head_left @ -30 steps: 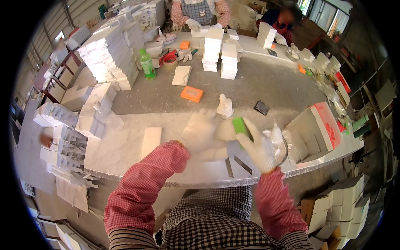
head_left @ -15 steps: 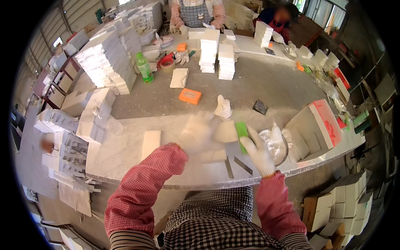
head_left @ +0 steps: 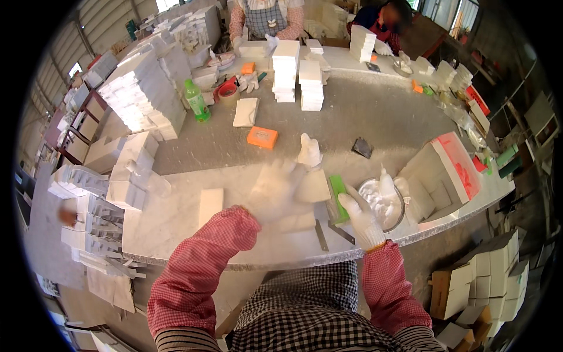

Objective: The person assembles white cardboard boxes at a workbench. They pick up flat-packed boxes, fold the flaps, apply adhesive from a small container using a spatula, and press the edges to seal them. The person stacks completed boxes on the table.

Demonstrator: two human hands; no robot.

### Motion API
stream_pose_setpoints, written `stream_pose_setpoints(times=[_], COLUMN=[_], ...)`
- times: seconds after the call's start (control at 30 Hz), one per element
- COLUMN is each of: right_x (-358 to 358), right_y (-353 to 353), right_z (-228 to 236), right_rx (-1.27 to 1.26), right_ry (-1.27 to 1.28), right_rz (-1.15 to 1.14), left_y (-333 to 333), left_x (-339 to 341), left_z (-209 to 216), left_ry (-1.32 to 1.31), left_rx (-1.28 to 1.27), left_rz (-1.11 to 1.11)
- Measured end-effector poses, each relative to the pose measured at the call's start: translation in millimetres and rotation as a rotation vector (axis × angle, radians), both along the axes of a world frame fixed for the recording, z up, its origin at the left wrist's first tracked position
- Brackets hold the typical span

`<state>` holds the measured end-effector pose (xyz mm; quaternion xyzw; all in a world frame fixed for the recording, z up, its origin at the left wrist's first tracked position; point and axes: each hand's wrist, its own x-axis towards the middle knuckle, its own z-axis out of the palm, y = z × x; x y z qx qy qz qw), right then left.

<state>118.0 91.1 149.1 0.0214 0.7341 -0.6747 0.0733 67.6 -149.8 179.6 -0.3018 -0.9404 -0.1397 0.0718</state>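
Observation:
Both my hands wear white gloves. My left hand (head_left: 272,185) is smeared by motion over the white slab, so its fingers cannot be made out. My right hand (head_left: 359,216) grips a green rectangular block (head_left: 336,193), its fingers around the block's right side. Just left of the block lies a white tile-like piece (head_left: 314,186), partly beneath the blurred hand. Another pale flat piece (head_left: 299,222) is nearer to me. Two flat metal strips, one of them a grey strip (head_left: 322,236), rest below the green block.
Right of my right hand stand a round bowl (head_left: 381,205) of white stuff with a squeeze bottle (head_left: 386,183), and an open box (head_left: 448,170). Left is a white tile (head_left: 211,204). Farther off are an orange box (head_left: 262,138), tile stacks (head_left: 285,70) and two people.
The green block has tilted in my right hand, showing more of its side. My left hand is blurred in both frames. The whole view has shifted slightly.

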Motion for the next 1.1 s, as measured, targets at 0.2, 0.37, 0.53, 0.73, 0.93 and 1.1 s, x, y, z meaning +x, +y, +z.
stream_pose_setpoints(times=[0.2, 0.37, 0.53, 0.73, 0.93, 1.1], right_x=[-43, -19, -1, -48, 2, -24], right_y=[-11, -8, -8, -28, -10, -28], right_z=[2, 0, 9, 50, 35, 62], right_rx=[-0.006, 0.153, 0.381, 0.744, 0.722, 0.915], right_ry=[-0.037, 0.165, 0.183, 0.241, 0.380, 0.135], right_rz=[-0.039, -0.036, -0.065, -0.013, 0.009, 0.122], left_y=[4, 0, 3, 5, 0, 0], left_x=[-2, 2, 3, 0, 3, 8], left_z=[7, 11, 14, 14, 15, 13], left_ry=[-0.024, -0.055, -0.033, -0.037, -0.067, -0.021], left_rx=[-0.022, -0.015, -0.006, -0.035, -0.006, 0.021], left_rz=[0.001, 0.006, 0.008, 0.013, 0.014, 0.015])
